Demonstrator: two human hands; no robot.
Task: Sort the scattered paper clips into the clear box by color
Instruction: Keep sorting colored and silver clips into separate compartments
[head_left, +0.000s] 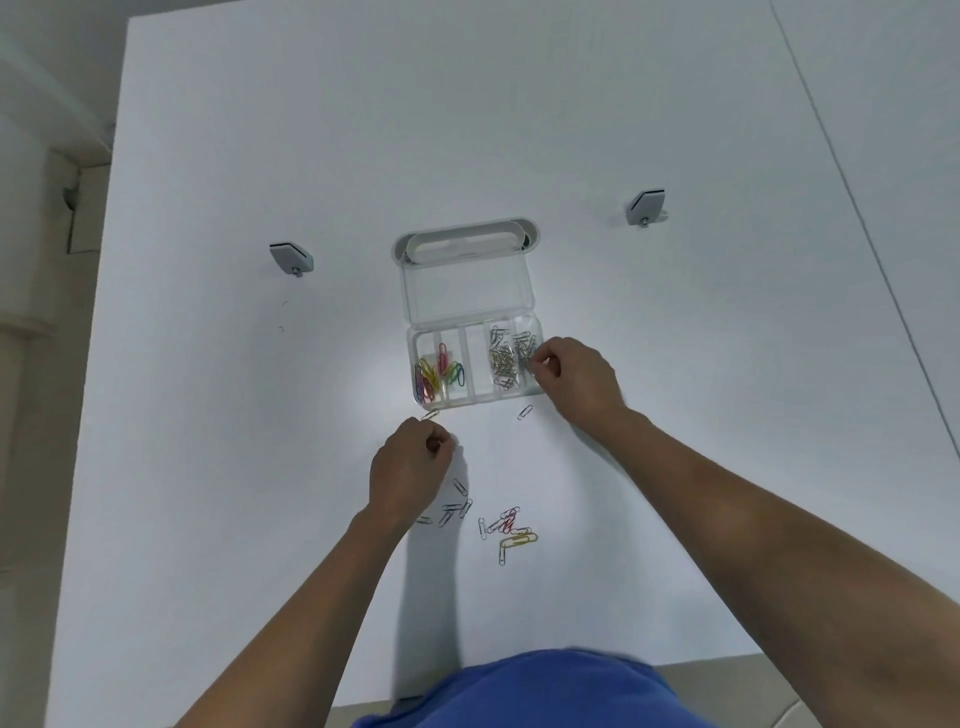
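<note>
The clear box lies open on the white table, its lid folded back. Coloured clips fill its left compartments and silver clips its right ones. My right hand hovers over the box's right end and pinches silver clips at the rightmost compartment. My left hand is curled just in front of the box; what it holds is hidden. A clip lies just beyond its knuckles. Loose silver clips, a mixed pile and a single clip lie near me.
Two grey clamp-like fittings sit on the table left and right of the box. A grey oval cable port lies behind the lid. The table's near edge runs by my blue shirt.
</note>
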